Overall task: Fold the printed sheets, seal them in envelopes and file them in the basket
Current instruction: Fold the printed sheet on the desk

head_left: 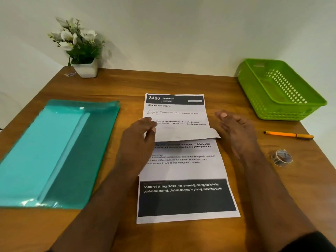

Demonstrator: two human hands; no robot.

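Observation:
An upper printed sheet (175, 113), headed "3406 BEDROOM", lies across the top of a second printed sheet (185, 197) in the middle of the wooden table (172, 82). My left hand (138, 140) pinches the upper sheet's left edge between thumb and fingers. My right hand (234, 130) lies flat with straight fingers at that sheet's right edge, and the sheet's lower right corner curls up against it. A teal envelope pack (54, 153) in clear plastic lies at the left. The green basket (280, 106) stands at the back right with nothing visible inside.
An orange pen (289, 134) and a roll of clear tape (281, 157) lie right of my right hand. A white pot of flowers (81, 51) stands at the back left by the wall. The table's right edge runs just past the basket.

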